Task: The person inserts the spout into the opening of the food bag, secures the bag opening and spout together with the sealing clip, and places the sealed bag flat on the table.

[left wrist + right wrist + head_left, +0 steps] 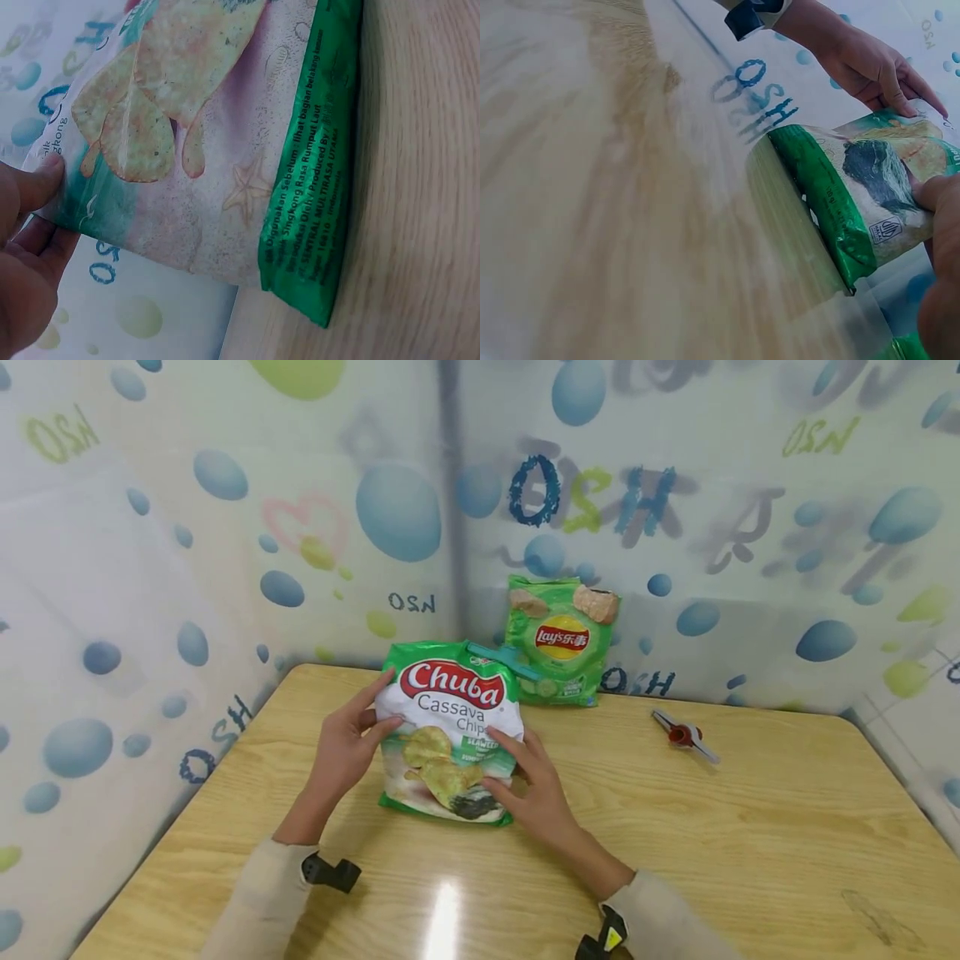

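A green and white bag of Chuba cassava chips (442, 710) stands upright on the wooden table, its green bottom edge at the tabletop. My left hand (348, 735) grips the bag's left side, with the thumb on the front and some fingers behind it in the left wrist view. On the right side, my right hand (536, 785) holds the bag, thumb and a finger against the printed front. A teal bag clip (506, 658) lies slantwise at the bag's top right corner; whether it is fastened there I cannot tell. The bag's back is hidden.
Behind and to the right, a green Lay's bag (562, 643) leans against the patterned curtain (735, 518). Further right on the table (750, 835) lies a small grey squeezer-like tool (684, 735) with a red cup. The curtain borders the table's back and left sides.
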{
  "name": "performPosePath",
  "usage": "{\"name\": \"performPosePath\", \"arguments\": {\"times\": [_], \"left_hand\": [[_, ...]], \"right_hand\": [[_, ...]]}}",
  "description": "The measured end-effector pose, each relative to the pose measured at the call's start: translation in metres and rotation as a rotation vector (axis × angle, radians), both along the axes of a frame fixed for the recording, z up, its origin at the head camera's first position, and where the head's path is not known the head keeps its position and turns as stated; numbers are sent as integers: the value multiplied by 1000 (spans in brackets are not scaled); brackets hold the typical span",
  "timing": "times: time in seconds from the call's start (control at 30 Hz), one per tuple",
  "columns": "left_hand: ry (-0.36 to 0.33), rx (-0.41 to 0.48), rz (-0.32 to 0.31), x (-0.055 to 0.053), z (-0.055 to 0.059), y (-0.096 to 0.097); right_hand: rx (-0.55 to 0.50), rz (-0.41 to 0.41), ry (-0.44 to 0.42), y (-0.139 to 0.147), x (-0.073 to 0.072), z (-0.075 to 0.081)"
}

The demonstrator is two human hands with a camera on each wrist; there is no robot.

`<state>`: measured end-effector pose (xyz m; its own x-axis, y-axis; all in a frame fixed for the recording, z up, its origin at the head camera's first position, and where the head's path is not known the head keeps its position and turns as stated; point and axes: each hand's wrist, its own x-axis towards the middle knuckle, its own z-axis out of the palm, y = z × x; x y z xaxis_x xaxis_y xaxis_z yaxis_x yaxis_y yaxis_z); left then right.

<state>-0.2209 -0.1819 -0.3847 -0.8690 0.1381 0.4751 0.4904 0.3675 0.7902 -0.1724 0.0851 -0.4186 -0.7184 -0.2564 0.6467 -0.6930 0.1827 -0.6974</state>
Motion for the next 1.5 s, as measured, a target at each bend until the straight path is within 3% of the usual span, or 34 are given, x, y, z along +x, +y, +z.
{"name": "performPosePath", "arguments": {"times": [0.3, 0.5, 0.7, 0.83, 1.0, 1.07, 1.27, 1.5], "left_hand": [[-99, -16, 11, -3, 1, -20], [-129, 30, -5, -8, -1, -27], [-148, 19, 31, -14, -8, -37], [-161, 6, 56, -17, -14, -43], [-202, -2, 70, -19, -19, -50], [-214, -21, 72, -20, -20, -53], [-271, -100, 46, -21, -19, -62], [-326, -298, 48, -19, -16, -58]], "right_hand": [[-73, 67, -13, -20, -7, -6], [-102, 76, -143, -31, -21, -27], [-135, 105, -236, -44, -31, -41], [-135, 118, -243, -53, -32, -39], [-140, 117, -243, -62, -23, -20], [-129, 101, -266, -66, -19, -12], [-111, 62, -339, -82, -17, -11], [-20, -20, -409, -93, -32, -42]]}}
